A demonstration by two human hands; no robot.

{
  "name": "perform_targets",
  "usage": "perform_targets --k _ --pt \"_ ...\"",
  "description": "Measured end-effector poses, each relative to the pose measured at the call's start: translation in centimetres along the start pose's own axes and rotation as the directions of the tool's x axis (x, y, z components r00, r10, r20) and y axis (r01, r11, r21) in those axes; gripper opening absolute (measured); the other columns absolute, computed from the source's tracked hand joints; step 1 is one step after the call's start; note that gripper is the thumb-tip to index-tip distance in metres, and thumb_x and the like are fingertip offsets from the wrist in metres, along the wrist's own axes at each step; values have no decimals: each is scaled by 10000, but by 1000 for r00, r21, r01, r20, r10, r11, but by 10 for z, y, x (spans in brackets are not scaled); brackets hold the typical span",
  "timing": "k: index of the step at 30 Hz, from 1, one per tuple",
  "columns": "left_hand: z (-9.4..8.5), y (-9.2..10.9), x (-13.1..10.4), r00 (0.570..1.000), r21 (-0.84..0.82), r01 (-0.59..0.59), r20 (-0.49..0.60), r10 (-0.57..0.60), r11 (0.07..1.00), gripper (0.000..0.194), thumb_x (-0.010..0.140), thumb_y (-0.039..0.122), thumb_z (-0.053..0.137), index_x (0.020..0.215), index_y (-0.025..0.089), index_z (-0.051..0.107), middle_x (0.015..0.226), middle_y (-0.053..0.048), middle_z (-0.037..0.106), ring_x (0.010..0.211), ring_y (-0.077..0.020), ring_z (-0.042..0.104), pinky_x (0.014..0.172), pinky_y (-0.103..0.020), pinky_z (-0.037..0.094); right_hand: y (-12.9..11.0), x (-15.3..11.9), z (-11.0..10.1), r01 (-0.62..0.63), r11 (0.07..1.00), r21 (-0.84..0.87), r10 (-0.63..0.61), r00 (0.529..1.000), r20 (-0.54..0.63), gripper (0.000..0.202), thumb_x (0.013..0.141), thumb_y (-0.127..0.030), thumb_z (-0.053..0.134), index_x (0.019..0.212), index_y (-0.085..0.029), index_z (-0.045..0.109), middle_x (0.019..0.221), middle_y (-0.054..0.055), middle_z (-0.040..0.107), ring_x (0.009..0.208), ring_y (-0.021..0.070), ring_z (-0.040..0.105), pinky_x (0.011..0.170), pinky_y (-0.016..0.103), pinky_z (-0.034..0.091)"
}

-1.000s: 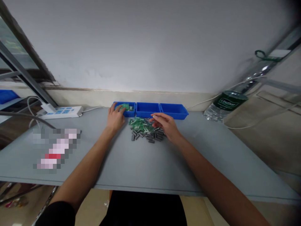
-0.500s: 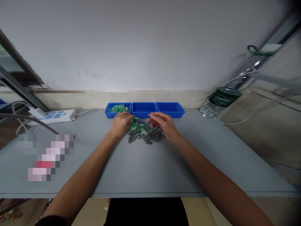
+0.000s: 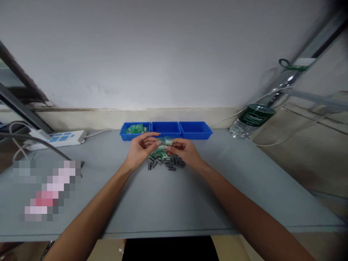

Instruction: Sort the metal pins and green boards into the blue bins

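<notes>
On the table is a mixed pile of small green pieces (image 3: 160,154) and short dark grey pieces (image 3: 172,168); their exact kind is too small to tell. Over its right side, my right hand (image 3: 186,150) is closed, thumb against fingers, on a few of the green pieces (image 3: 169,142) lifted off the pile. My left hand (image 3: 140,148) is at the pile's left, its index finger stretched over the top and its thumb apart from it, close to those lifted pieces. Whether the left thumb touches them cannot be made out.
Behind the pile stand three joined blue bins: the left bin (image 3: 122,135) holds green pieces, while the middle bin (image 3: 165,135) and right bin (image 3: 195,135) show bare insides. A power strip (image 3: 78,137) lies left. A large water bottle (image 3: 252,117) leans at the right.
Both hands have come closer together over the pile, and some green pieces are now raised in my right hand. My left thumb has swung inward. The view has shifted slightly.
</notes>
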State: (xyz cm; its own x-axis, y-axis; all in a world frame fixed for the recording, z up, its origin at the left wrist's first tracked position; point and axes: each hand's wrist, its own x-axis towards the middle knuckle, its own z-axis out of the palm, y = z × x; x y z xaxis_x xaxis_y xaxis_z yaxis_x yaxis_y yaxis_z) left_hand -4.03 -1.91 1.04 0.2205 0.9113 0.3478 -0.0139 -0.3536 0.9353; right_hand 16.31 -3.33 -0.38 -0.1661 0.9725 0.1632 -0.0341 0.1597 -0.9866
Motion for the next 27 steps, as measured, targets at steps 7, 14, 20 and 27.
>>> perform_targets --k 7,14,20,27 --pt "-2 -5 0 994 -71 111 33 -109 991 375 694 371 916 970 168 764 858 -65 800 783 -210 774 799 -367 667 -5 -2 -1 -33 999 15 33 999 -19 388 671 -538 889 694 -212 681 669 23 740 594 160 676 632 311 567" --pt "-11 -9 9 984 140 -88 -144 108 986 320 781 392 836 1003 174 760 881 -63 786 807 -197 752 795 -342 640 -10 -3 1 -24 999 30 27 996 -82 372 722 -556 853 846 -214 773 755 41 775 609 154 667 648 320 570" --pt "-66 -17 20 826 802 -174 -198 528 572 192 957 278 601 1016 211 771 1034 -85 774 929 -224 720 920 -364 564 -7 1 -7 -29 998 49 35 992 -124 407 742 -604 820 865 -217 790 772 54 772 620 162 655 625 315 549" --pt "-77 -38 32 876 910 -155 -54 480 385 261 963 199 543 1053 221 787 1129 -112 785 993 -279 731 920 -411 545 -9 1 -6 -40 998 48 45 994 -99 401 750 -611 812 853 -223 794 768 52 765 627 169 654 623 321 543"
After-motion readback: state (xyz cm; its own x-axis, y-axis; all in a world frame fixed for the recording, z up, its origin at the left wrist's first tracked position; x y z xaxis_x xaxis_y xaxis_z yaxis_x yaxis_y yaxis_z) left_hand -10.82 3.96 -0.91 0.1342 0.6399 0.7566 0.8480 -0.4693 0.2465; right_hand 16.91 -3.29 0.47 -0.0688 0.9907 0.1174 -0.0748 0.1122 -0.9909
